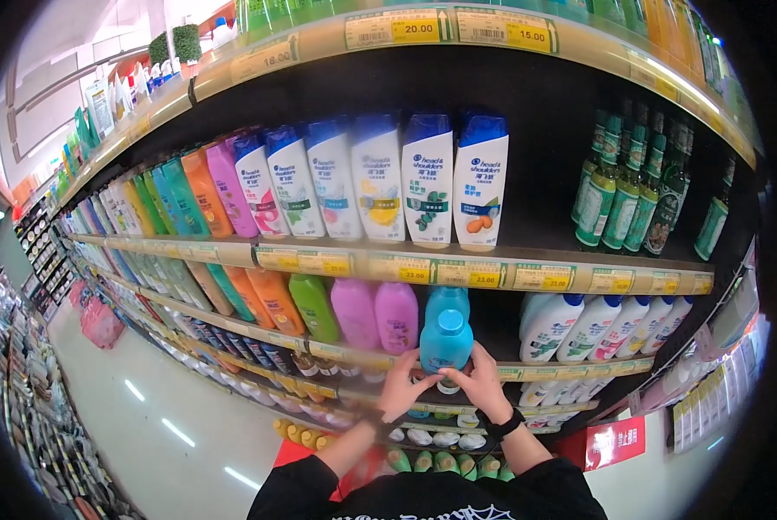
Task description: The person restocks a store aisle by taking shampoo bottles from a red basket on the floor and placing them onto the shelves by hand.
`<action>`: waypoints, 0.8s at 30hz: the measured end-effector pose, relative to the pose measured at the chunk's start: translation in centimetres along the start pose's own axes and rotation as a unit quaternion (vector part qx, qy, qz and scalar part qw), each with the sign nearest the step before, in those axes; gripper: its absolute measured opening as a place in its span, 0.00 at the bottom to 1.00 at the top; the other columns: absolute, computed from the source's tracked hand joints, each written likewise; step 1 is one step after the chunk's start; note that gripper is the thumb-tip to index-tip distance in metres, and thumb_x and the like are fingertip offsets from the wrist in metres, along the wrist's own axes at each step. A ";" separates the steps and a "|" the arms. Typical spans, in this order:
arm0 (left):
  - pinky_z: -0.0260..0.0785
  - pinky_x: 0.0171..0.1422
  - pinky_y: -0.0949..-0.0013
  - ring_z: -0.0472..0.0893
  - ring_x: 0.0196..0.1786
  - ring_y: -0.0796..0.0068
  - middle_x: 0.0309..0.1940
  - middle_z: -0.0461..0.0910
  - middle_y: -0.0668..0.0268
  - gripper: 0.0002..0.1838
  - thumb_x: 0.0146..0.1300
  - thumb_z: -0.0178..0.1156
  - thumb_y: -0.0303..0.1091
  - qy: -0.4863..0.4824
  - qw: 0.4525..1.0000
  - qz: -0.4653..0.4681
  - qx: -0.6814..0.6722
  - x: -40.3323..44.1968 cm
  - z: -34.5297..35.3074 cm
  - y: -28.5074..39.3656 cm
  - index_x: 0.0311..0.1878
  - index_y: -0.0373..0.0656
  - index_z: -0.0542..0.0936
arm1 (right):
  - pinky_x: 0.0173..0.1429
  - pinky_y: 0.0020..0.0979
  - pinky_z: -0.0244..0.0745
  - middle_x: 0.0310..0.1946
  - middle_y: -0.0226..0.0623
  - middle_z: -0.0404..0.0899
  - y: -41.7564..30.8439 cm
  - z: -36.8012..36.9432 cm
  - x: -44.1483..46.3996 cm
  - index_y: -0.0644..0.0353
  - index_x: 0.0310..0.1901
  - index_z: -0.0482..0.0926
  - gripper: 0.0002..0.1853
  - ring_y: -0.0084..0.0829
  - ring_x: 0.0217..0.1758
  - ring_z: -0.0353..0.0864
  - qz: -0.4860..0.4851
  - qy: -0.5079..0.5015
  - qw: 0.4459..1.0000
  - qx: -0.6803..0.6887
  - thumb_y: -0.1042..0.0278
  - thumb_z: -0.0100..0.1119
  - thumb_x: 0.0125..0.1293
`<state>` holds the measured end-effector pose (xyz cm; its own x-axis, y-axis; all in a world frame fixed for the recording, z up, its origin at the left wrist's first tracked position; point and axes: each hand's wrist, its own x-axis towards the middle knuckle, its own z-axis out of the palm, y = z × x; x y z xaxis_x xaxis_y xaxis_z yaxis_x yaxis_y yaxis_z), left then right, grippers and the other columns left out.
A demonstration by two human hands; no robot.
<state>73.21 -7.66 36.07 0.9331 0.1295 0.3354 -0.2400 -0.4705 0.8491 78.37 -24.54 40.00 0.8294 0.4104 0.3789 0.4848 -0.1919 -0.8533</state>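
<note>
A blue shampoo bottle (446, 343) stands upright at the front of the second shelf down, held low between both hands. My left hand (403, 386) closes on its left side, and my right hand (480, 381) grips its right side with the thumb across the front. Directly behind it is another blue bottle (449, 299), partly hidden. Pink bottles (396, 317) stand just left of the held one. On its right is a dark gap, then a group of white bottles with blue caps (551, 328).
Above, white shampoo bottles with blue caps (428, 182) line the upper shelf, with green glass bottles (609, 195) at its right. A price rail (388, 267) runs along that shelf's edge. A red sign (614, 443) is at lower right; the aisle floor (137, 416) extends left.
</note>
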 end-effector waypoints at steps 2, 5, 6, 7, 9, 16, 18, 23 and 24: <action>0.73 0.44 0.71 0.78 0.46 0.70 0.52 0.72 0.59 0.30 0.53 0.69 0.33 0.004 1.000 0.009 -0.003 0.5 0.3 -0.8 0.59 0.37 0.69 | 0.31 0.28 0.68 0.29 0.37 0.72 0.0 0.1 0.1 0.66 0.45 0.71 0.26 0.25 0.26 0.70 0.002 0.004 1.000 0.005 0.57 0.70 0.53; 0.73 0.45 0.71 0.78 0.47 0.70 0.53 0.71 0.60 0.31 0.53 0.69 0.32 0.021 0.998 0.045 -0.026 0.8 0.4 -1.1 0.60 0.38 0.69 | 0.31 0.28 0.68 0.29 0.37 0.71 0.4 0.3 0.1 0.67 0.46 0.69 0.27 0.26 0.26 0.70 -0.003 0.011 1.000 0.001 0.58 0.69 0.53; 0.72 0.47 0.70 0.78 0.48 0.69 0.52 0.72 0.59 0.31 0.53 0.69 0.33 0.017 0.999 0.022 -0.019 0.8 0.2 -0.5 0.59 0.38 0.70 | 0.31 0.28 0.68 0.30 0.38 0.69 0.5 0.3 0.2 0.68 0.46 0.68 0.27 0.26 0.26 0.69 -0.009 0.014 1.000 -0.009 0.58 0.69 0.54; 0.72 0.49 0.69 0.77 0.50 0.68 0.52 0.72 0.59 0.31 0.53 0.69 0.33 0.012 1.000 -0.001 -0.013 0.8 0.2 -0.2 0.59 0.39 0.70 | 0.31 0.28 0.68 0.30 0.38 0.69 0.5 0.3 0.3 0.68 0.46 0.68 0.27 0.26 0.26 0.69 -0.009 0.014 1.000 -0.009 0.58 0.69 0.54; 0.71 0.51 0.68 0.76 0.51 0.67 0.52 0.72 0.58 0.30 0.53 0.69 0.34 0.018 1.000 0.008 -0.010 1.0 0.4 -0.7 0.59 0.39 0.70 | 0.31 0.28 0.68 0.31 0.39 0.67 0.4 0.1 0.5 0.69 0.46 0.68 0.27 0.26 0.26 0.68 -0.019 0.015 1.000 -0.013 0.58 0.69 0.54; 0.66 0.58 0.63 0.75 0.53 0.61 0.50 0.75 0.56 0.30 0.52 0.68 0.35 0.044 0.998 0.034 0.015 1.3 0.4 0.0 0.58 0.39 0.71 | 0.30 0.29 0.66 0.31 0.40 0.65 0.9 0.1 1.1 0.69 0.43 0.68 0.26 0.28 0.25 0.67 -0.021 0.020 0.999 -0.015 0.58 0.69 0.53; 0.65 0.59 0.63 0.75 0.54 0.60 0.50 0.75 0.56 0.29 0.52 0.68 0.35 0.047 0.998 0.031 0.014 1.3 0.3 0.4 0.58 0.39 0.71 | 0.30 0.30 0.66 0.31 0.39 0.65 1.2 0.2 1.3 0.68 0.42 0.68 0.25 0.28 0.25 0.66 -0.028 0.023 0.999 -0.005 0.57 0.68 0.54; 0.66 0.59 0.63 0.75 0.53 0.60 0.50 0.75 0.55 0.29 0.53 0.68 0.35 0.063 0.997 0.040 0.023 1.8 0.5 0.1 0.58 0.38 0.71 | 0.30 0.29 0.66 0.32 0.40 0.65 1.7 0.4 1.7 0.68 0.43 0.67 0.26 0.29 0.25 0.66 -0.033 0.018 0.999 -0.008 0.57 0.68 0.55; 0.66 0.58 0.63 0.75 0.53 0.60 0.50 0.75 0.55 0.29 0.53 0.68 0.35 0.061 0.997 0.037 0.025 1.9 0.5 0.0 0.58 0.37 0.71 | 0.30 0.29 0.66 0.32 0.40 0.65 1.7 0.5 1.8 0.68 0.43 0.67 0.26 0.29 0.25 0.66 -0.033 0.019 0.999 -0.004 0.57 0.68 0.55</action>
<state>75.09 -7.82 36.47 0.8734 0.1965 0.4456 -0.2905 -0.5243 0.8004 80.52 -23.68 39.04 0.8057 0.3890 0.4468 0.5404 -0.1738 -0.8232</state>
